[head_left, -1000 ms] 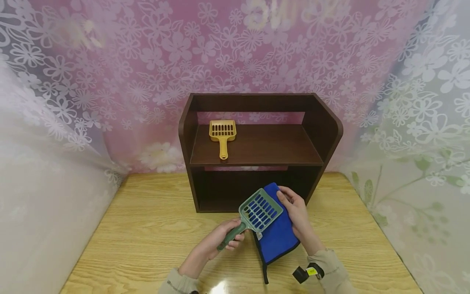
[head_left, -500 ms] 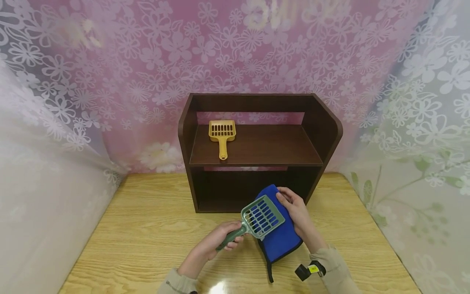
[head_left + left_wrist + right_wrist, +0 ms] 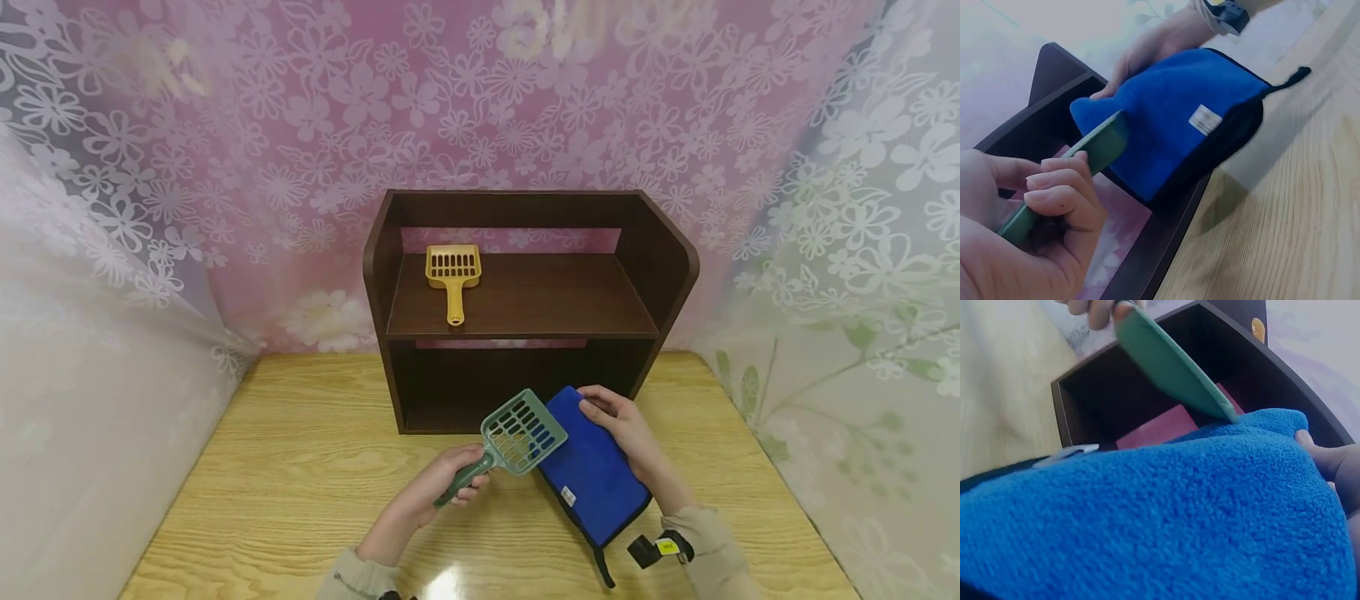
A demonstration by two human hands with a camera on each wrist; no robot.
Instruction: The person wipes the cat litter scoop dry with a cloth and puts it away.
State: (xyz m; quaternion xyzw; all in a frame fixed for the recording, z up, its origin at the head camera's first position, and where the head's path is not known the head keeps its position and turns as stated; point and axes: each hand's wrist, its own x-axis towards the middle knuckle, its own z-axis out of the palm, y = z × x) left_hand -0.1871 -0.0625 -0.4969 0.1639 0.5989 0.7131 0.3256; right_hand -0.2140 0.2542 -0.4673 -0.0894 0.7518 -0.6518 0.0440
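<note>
My left hand grips the handle of a green slotted litter scoop, its head pointing up and to the right. A blue plush cloth with black edging, a white label and a black hanging loop is pinched near its top edge by my right hand. In the head view the scoop's right corner overlaps the cloth's left edge. In the left wrist view the scoop's head, seen edge-on, lies against the cloth. The right wrist view has the cloth filling its lower half, the scoop just beyond.
A dark brown two-tier shelf stands at the back of the wooden table, close behind the hands. On its upper tier lies a yellow litter scoop. Flowered curtains enclose the back and both sides.
The cloth and my right hand have moved right and a little toward me, uncovering the label. The green scoop has shifted left, so it overlaps less of the cloth.
</note>
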